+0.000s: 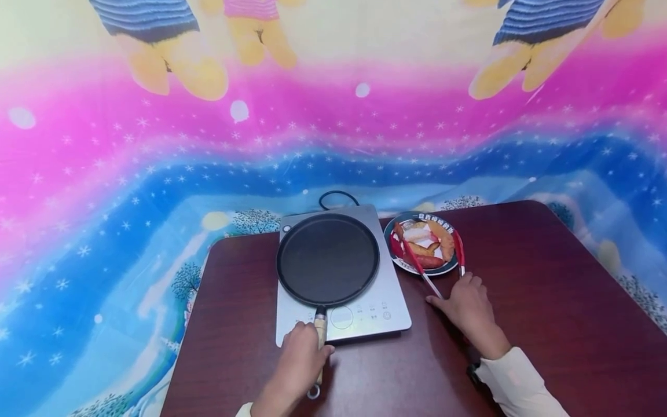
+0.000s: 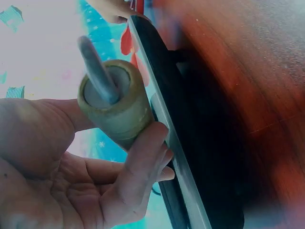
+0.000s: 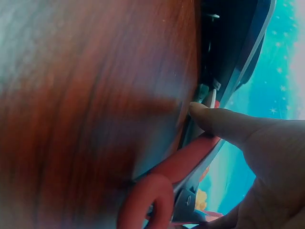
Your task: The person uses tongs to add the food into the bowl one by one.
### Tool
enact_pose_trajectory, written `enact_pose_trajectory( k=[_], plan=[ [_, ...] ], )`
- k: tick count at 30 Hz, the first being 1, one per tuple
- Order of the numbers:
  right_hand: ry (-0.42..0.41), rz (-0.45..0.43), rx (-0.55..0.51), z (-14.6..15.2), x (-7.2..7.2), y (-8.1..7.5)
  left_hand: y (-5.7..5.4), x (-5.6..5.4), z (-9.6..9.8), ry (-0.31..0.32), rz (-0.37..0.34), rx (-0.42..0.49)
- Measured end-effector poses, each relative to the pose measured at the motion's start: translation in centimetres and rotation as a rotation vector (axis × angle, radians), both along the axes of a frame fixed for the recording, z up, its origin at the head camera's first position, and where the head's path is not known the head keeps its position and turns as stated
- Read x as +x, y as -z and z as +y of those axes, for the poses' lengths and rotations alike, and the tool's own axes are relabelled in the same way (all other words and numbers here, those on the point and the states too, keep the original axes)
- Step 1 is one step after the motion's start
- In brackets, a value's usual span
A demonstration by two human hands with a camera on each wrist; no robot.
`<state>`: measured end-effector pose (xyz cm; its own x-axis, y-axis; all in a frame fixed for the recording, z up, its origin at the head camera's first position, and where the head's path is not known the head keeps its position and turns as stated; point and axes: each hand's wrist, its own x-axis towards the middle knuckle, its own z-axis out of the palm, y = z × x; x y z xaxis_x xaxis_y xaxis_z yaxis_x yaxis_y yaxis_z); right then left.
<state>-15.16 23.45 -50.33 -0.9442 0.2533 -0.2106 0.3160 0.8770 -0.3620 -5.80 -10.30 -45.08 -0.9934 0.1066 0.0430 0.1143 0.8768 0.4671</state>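
My left hand (image 1: 299, 362) grips the pale wooden handle of a flat black frying pan (image 1: 328, 258). In the left wrist view, the handle's end (image 2: 116, 102) with its metal hanging loop sits between thumb and fingers. The pan rests on a silver induction cooker (image 1: 388, 289). At right, my right hand (image 1: 471, 310) holds red-tipped metal tongs (image 1: 429, 284), arms spread wide over the plate's near side. Their red handle end (image 3: 178, 162) shows in the right wrist view. A dark-rimmed plate (image 1: 394, 219) carries sausages (image 1: 429, 262) and browned food pieces (image 1: 445, 238).
All this stands on a dark red-brown wooden table (image 1: 526, 278). Behind the cooker a black cord (image 1: 333, 193) loops up. A colourful printed cloth (image 1: 333, 133) hangs close behind the table's back edge. The plate stands just right of the cooker.
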Motion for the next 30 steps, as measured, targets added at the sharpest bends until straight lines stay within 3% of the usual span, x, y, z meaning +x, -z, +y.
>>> enact_pose_trajectory(
  k=[14, 24, 30],
  plan=[
    [0.002, 0.06, 0.018, 0.6, 0.2, -0.4, 0.0, -0.3, -0.2, 0.021, -0.018, -0.018],
    [-0.005, 0.095, 0.117, 3.1, 0.9, -4.5, -0.1, -0.4, -0.1, 0.017, -0.02, -0.014],
    [-0.046, 0.099, 0.156, 3.5, 1.1, -5.4, 0.0, -0.4, -0.1, 0.023, -0.01, -0.028]
  ],
)
